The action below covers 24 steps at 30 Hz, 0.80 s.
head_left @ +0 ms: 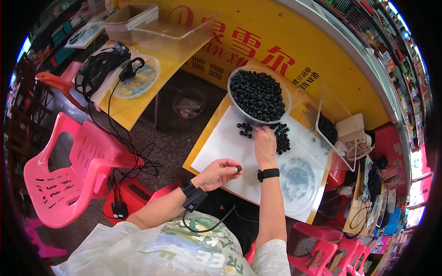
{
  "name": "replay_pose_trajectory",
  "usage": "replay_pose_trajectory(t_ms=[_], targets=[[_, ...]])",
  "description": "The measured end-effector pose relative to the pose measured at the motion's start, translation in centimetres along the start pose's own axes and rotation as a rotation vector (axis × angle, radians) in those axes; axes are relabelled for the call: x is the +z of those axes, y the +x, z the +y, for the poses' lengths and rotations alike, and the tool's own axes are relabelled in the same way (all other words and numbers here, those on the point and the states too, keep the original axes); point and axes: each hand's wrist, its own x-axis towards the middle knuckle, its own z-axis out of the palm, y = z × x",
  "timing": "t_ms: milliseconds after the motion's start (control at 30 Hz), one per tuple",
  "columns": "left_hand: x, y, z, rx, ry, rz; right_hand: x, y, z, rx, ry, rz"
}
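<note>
Between the thumb and fingertips of my left hand (216, 175) is a small round black bead (239, 169), held above the near edge of the white-topped table (216, 154). My right hand (265, 147) reaches farther forward, its fingers drawn together at a loose pile of black beads (282, 140); whatever is in those fingertips is hidden. Just beyond them a large clear round tub (231, 99) is filled with black beads. A few loose beads (244, 130) lie left of my right hand. Right of my right wrist sits a clear round tray (313, 186) with small pale-blue pieces.
A clear bin (338, 110) holding black beads stands tilted at the table's right. Another table (133, 110) at the left carries black cables, a clear round lid and boxes. A pink chair (73, 165) and trailing cords (133, 156) are on the left floor.
</note>
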Motion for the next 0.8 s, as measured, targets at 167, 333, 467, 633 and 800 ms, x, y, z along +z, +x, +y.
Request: replay_pose_trajectory(t_ms=[167,333,467,633,800], targets=[[0.0,0.0,0.0,0.005,0.008,0.007,0.0,0.3,0.5,0.007,0.042,-0.053],[0.2,0.1,0.1,0.008,0.01,0.008,-0.4,0.2,0.3,0.067,0.084,-0.038],[0.5,0.2,0.3,0.026,-0.058,0.062,-4.6,-1.3,-1.6,0.344,0.497,-0.06],[2.0,0.2,0.6,0.001,-0.049,0.097,-9.2,-6.3,-3.5,0.796,1.404,-0.055],[5.0,-0.1,0.5,-0.039,0.019,0.052,-11.6,-9.5,-5.1,0.778,1.534,0.049]])
